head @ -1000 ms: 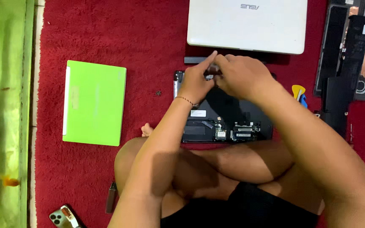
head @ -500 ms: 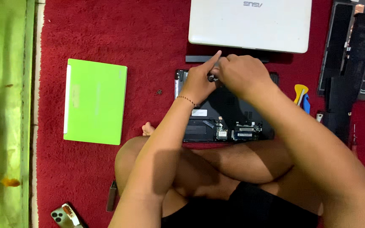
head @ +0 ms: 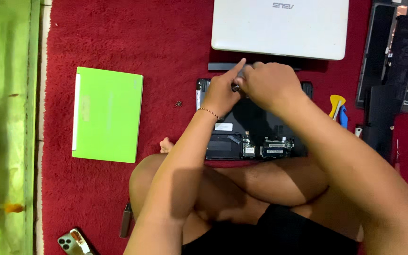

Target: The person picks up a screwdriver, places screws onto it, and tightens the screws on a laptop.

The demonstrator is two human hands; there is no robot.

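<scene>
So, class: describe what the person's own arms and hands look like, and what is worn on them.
Both forearms are bare, with no sleeves in view and no gloves. The left hand has a thin beaded bracelet around its wrist. The right hand shows no ring, watch or band. Dark shorts are worn below.

Left hand [head: 220,94] and right hand [head: 270,87] touching, forearms converging — fingers curled, grip seemingly pinched
</scene>
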